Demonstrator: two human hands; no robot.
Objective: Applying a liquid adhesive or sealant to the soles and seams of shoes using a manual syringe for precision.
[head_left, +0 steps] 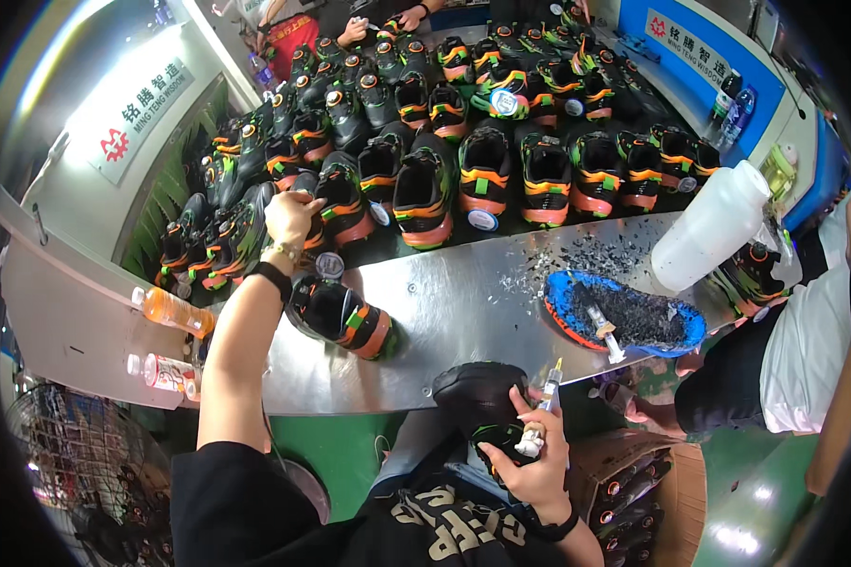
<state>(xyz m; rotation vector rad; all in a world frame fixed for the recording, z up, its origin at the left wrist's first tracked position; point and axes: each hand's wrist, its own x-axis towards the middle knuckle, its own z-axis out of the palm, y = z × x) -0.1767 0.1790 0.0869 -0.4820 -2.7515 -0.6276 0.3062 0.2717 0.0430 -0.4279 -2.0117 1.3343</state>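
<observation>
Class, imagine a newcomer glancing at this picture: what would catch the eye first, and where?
Probably the rows of black shoes with orange and green trim, massed across the far side of the metal bench. Next, the white bottle at the bench's right, near a blue-rimmed, sole-shaped piece. Low in the picture, the right hand holds a syringe.

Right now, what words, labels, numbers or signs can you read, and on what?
I don't copy wording, but text shows on:
Left wall sign: readable dark characters, red emblem.
Right wall sign: likewise readable.
Black shirt: pale letters, broken by folds.
Round tags by the shoes: too small.
White-and-red bottle: too small.
</observation>
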